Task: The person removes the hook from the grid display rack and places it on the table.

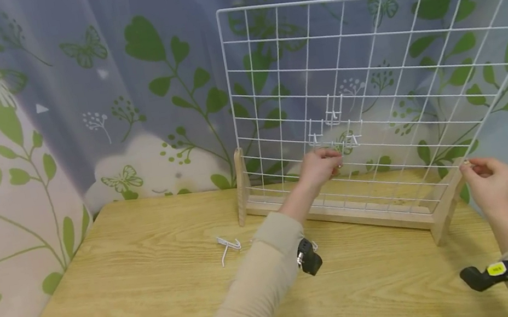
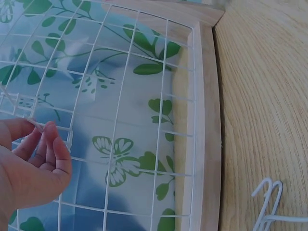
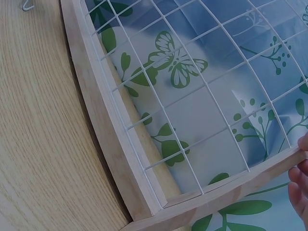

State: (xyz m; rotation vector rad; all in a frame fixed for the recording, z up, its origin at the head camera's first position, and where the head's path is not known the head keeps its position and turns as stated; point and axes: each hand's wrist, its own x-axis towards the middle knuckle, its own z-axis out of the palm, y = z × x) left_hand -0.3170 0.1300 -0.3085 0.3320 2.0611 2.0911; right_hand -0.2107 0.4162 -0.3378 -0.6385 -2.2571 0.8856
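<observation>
A white wire grid panel (image 1: pixel 390 76) stands upright in a wooden base (image 1: pixel 368 217). Several white wire hooks (image 1: pixel 333 116) hang near the panel's middle. Just under them, my left hand (image 1: pixel 321 165) pinches a white wire hook between thumb and fingertips; in the left wrist view the hand (image 2: pixel 41 159) covers most of that hook. At the right, my right hand (image 1: pixel 495 185) grips the top of the wooden side post (image 1: pixel 448 208) beside the panel's edge. Only the fingertips of the right hand (image 3: pixel 298 183) show in the right wrist view, at the post.
A loose wire hook (image 1: pixel 229 244) lies on the wooden table (image 1: pixel 133 310) left of my left forearm. Another hook (image 1: pixel 315 246) is mostly hidden behind the left wrist camera (image 1: pixel 308 258). A leaf-patterned curtain (image 1: pixel 128 117) hangs behind the panel.
</observation>
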